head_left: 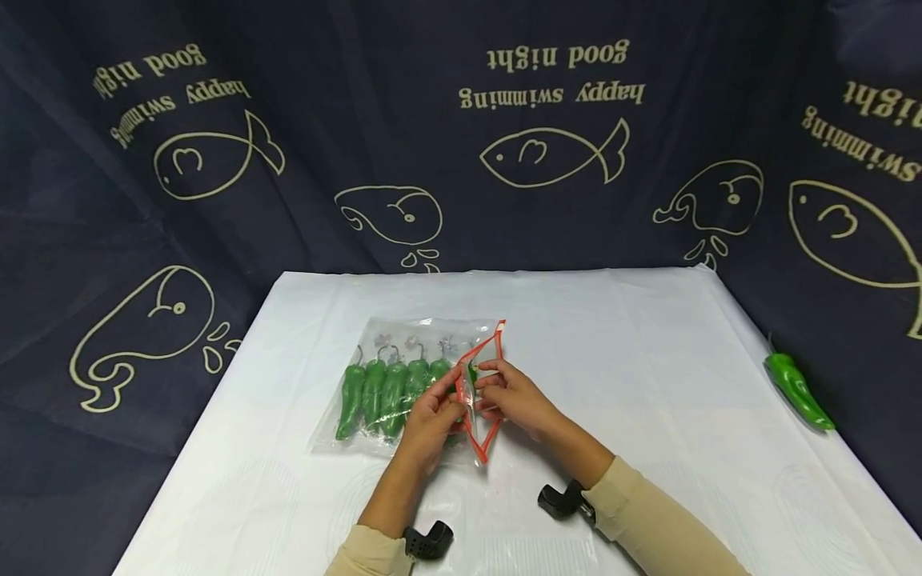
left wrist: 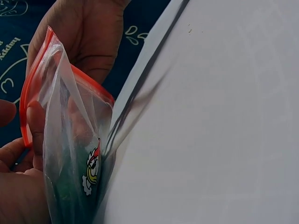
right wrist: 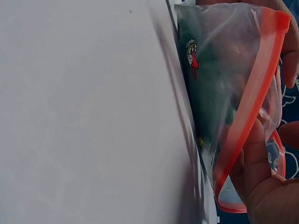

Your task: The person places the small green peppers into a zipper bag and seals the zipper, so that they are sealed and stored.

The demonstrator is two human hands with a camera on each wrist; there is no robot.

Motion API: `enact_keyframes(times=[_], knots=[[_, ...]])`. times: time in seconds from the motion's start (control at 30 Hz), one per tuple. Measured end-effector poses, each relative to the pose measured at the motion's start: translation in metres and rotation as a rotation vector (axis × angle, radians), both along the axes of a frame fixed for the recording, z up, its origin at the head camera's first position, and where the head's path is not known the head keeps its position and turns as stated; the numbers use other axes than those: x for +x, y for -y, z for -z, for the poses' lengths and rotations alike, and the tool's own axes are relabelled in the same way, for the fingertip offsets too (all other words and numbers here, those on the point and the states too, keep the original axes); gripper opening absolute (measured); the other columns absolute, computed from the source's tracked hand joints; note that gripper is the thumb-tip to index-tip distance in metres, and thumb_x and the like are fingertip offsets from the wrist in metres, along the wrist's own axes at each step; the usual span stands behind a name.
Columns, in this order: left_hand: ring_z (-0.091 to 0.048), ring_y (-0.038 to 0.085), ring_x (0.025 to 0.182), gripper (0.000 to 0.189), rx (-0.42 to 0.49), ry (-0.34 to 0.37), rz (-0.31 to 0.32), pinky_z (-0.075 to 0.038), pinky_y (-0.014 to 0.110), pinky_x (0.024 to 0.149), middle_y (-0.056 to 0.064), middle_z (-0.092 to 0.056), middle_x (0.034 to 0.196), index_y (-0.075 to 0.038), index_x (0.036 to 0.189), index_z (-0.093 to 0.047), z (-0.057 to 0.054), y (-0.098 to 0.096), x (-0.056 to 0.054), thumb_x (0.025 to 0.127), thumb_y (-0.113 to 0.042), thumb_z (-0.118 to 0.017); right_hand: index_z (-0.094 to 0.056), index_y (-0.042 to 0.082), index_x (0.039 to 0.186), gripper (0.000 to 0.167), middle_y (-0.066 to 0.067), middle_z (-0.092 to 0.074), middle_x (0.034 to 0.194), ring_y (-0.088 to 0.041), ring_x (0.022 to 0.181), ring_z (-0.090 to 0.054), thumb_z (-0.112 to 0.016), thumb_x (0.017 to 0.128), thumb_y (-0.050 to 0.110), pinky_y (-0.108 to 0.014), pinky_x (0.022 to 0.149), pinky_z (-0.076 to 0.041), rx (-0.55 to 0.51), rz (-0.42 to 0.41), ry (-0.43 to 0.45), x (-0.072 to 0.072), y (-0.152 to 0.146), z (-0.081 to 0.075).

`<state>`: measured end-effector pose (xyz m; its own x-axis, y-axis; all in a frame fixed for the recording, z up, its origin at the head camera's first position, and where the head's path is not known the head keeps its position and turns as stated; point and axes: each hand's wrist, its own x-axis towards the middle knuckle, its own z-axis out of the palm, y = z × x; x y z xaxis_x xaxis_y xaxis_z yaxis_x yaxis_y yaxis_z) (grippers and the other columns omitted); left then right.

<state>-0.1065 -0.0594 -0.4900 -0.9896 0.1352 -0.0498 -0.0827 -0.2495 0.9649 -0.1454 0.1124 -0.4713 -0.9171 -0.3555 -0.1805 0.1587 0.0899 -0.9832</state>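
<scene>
Both hands (head_left: 471,408) hold open a bag (head_left: 410,384) of green peppers (head_left: 385,388)

I see two bare hands, the left hand (head_left: 430,418) and the right hand (head_left: 513,398), with no rings or gloves. Both forearms wear long beige sleeves (head_left: 651,524), pushed up from the wrists. A small black camera mount (head_left: 563,501) is strapped at each wrist.

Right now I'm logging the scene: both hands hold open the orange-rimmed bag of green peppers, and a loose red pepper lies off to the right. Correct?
Not quite. The loose pepper is green, not red, as the head view shows. The rest holds: the left hand and right hand hold open the orange-rimmed bag of green peppers.
</scene>
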Motion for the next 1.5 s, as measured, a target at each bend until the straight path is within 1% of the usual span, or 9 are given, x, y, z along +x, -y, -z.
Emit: enact_keyframes(times=[0.2, 0.4, 0.53, 0.63, 0.73, 0.93, 1.1, 1.33, 1.5], knots=[[-0.061, 0.013, 0.081, 0.063, -0.007, 0.016, -0.008, -0.054, 0.028, 0.067, 0.017, -0.063, 0.104, -0.006, 0.149, -0.045, -0.001, 0.000, 0.001, 0.087, 0.003, -0.058, -0.040, 0.000, 0.145, 0.056, -0.021, -0.059, 0.125, -0.027, 0.094, -0.068, -0.051, 0.090, 0.005, -0.035, 0.074, -0.058, -0.031, -0.019, 0.017, 0.000, -0.003, 0.000], [-0.061, 0.013, 0.093, 0.063, -0.017, 0.021, -0.027, -0.055, 0.030, 0.073, 0.021, -0.056, 0.131, -0.006, 0.149, -0.045, -0.002, -0.001, 0.002, 0.088, 0.000, -0.058, -0.037, -0.002, 0.145, 0.057, -0.025, -0.055, 0.131, -0.031, 0.103, -0.066, -0.052, 0.091, 0.008, -0.036, 0.074, -0.056, -0.040, -0.038, -0.005, -0.003, -0.016, -0.002], [-0.060, 0.013, 0.095, 0.063, -0.007, 0.021, -0.027, -0.055, 0.030, 0.075, 0.020, -0.049, 0.142, -0.006, 0.150, -0.044, -0.002, -0.001, 0.001, 0.088, 0.000, -0.058, -0.041, -0.008, 0.140, 0.049, -0.030, -0.052, 0.131, -0.034, 0.105, -0.064, -0.052, 0.094, 0.007, -0.045, 0.083, -0.055, -0.027, -0.021, -0.075, -0.009, -0.032, -0.007], [-0.059, 0.013, 0.096, 0.063, 0.004, 0.015, -0.024, -0.055, 0.029, 0.075, 0.020, -0.048, 0.142, -0.005, 0.150, -0.044, -0.002, -0.001, 0.001, 0.088, 0.001, -0.057, -0.044, -0.010, 0.136, 0.044, -0.031, -0.052, 0.129, -0.040, 0.109, -0.061, -0.051, 0.096, 0.007, -0.051, 0.087, -0.054, 0.018, 0.001, -0.148, -0.011, -0.047, -0.013], [-0.059, 0.013, 0.095, 0.062, 0.005, 0.018, -0.029, -0.054, 0.028, 0.074, 0.019, -0.048, 0.142, -0.005, 0.149, -0.044, -0.002, -0.001, 0.002, 0.089, 0.001, -0.057, -0.046, -0.010, 0.135, 0.042, -0.031, -0.051, 0.130, -0.043, 0.113, -0.058, -0.051, 0.097, 0.008, -0.052, 0.088, -0.053, 0.079, 0.025, -0.206, -0.013, -0.063, -0.018], [-0.059, 0.013, 0.096, 0.062, 0.005, 0.043, -0.026, -0.054, 0.028, 0.075, 0.019, -0.048, 0.143, -0.006, 0.150, -0.043, 0.001, -0.002, 0.004, 0.090, 0.000, -0.058, -0.047, -0.006, 0.136, 0.043, -0.030, -0.049, 0.134, -0.037, 0.116, -0.056, -0.055, 0.099, 0.012, -0.050, 0.092, -0.051, 0.181, 0.057, -0.240, -0.016, -0.105, -0.020], [-0.059, 0.011, 0.092, 0.062, 0.020, 0.046, -0.033, -0.054, 0.028, 0.072, 0.018, -0.049, 0.142, -0.007, 0.150, -0.044, 0.002, -0.003, 0.003, 0.090, 0.000, -0.058, -0.044, -0.007, 0.138, 0.045, -0.030, -0.048, 0.136, -0.036, 0.117, -0.055, -0.054, 0.100, 0.016, -0.050, 0.093, -0.051, 0.236, 0.096, -0.261, -0.016, -0.145, -0.022], [-0.058, 0.010, 0.087, 0.061, 0.014, 0.058, -0.049, -0.054, 0.027, 0.069, 0.016, -0.054, 0.138, -0.009, 0.149, -0.047, 0.002, -0.004, 0.002, 0.090, -0.003, -0.061, -0.041, -0.009, 0.140, 0.048, -0.030, -0.048, 0.133, -0.011, 0.104, -0.057, -0.051, 0.103, 0.020, -0.036, 0.085, -0.054, 0.342, 0.131, -0.300, -0.011, -0.198, -0.025], [-0.058, 0.010, 0.086, 0.062, 0.017, 0.050, -0.051, -0.054, 0.027, 0.068, 0.016, -0.052, 0.139, -0.010, 0.149, -0.046, 0.001, -0.004, 0.002, 0.090, -0.002, -0.060, -0.038, -0.010, 0.142, 0.049, -0.031, -0.046, 0.133, 0.000, 0.099, -0.057, -0.051, 0.104, 0.018, -0.031, 0.082, -0.055, 0.359, 0.124, -0.330, -0.009, -0.236, -0.027]])
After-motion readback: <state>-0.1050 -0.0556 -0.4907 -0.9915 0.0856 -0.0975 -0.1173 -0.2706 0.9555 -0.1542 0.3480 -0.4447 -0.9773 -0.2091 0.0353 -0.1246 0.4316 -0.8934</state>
